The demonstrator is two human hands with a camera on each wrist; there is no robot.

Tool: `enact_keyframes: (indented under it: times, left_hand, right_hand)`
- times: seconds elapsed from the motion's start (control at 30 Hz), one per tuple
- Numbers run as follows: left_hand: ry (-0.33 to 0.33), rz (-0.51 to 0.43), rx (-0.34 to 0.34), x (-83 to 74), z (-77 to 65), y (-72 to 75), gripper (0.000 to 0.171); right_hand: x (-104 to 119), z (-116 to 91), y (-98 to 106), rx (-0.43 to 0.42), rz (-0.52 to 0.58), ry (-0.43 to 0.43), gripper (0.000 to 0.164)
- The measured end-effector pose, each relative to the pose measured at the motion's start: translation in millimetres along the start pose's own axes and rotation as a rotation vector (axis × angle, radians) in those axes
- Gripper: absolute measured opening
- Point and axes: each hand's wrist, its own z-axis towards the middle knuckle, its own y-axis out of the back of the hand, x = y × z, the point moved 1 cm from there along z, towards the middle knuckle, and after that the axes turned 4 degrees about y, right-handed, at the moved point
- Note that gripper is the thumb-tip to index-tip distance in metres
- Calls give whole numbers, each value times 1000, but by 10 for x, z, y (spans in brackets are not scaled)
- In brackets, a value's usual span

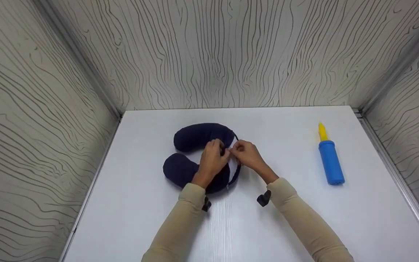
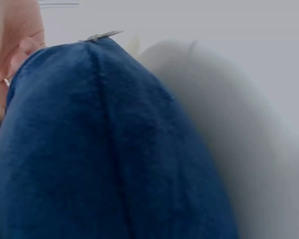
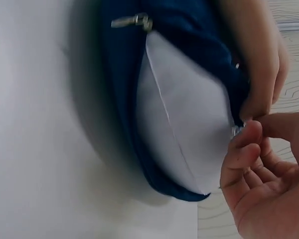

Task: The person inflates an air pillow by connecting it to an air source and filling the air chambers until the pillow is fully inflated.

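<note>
A navy U-shaped neck pillow [image 1: 198, 135] lies on the white table, its two ends pointing left. Its zipped cover gapes on the right side, and a white inner bladder [image 3: 184, 94] shows through the opening in the right wrist view. My left hand [image 1: 212, 157] lies over the pillow's middle and holds the cover near the opening. Thumb and fingers of my right hand [image 1: 248, 156] pinch a small clear plastic valve [image 3: 236, 131] at the bladder's edge, close against the left fingertips. A metal zipper pull [image 3: 132, 21] hangs at one end of the opening.
A blue hand pump [image 1: 331, 162] with a yellow nozzle [image 1: 322, 131] lies on the right part of the white table [image 1: 129, 203]. Wood-patterned panels [image 1: 209, 54] stand at the back and both sides.
</note>
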Motion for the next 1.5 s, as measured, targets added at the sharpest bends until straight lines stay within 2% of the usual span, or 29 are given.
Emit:
enact_keyframes:
  times: [0.17, 0.33, 0.5, 0.6, 0.7, 0.83, 1.17, 1.37, 1.5]
  left_hand:
    - [1, -103, 23, -20, 8, 21, 13]
    - [-16, -174, 48, -19, -9, 32, 14]
    - [-64, -215, 100, 10, -30, 45, 24]
    - [-82, -177, 101, 36, -45, 50, 28]
    - [-70, -77, 101, 54, -82, 38, 35]
    - [-51, 21, 149, 82, -144, 17, 47]
    - [-67, 45, 250, 165, -183, 39, 57]
    - [-92, 54, 302, 209, -202, 29, 62]
    - [-89, 51, 339, 228, -200, 37, 64]
  right_hand:
    - [-6, 14, -46, 3, 145, -81, 31]
    - [-4, 26, -62, 33, 202, -173, 42]
    - [2, 49, -48, 26, 251, -250, 38]
    - [19, 77, -47, 1, 277, -271, 30]
    - [39, 88, -47, -30, 291, -298, 27]
    - [67, 67, -45, -51, 310, -326, 28]
    - [36, 87, 104, -89, 399, -355, 36]
    - [-103, 74, 148, -106, 465, -381, 35]
    - [-213, 69, 152, -98, 451, -385, 34]
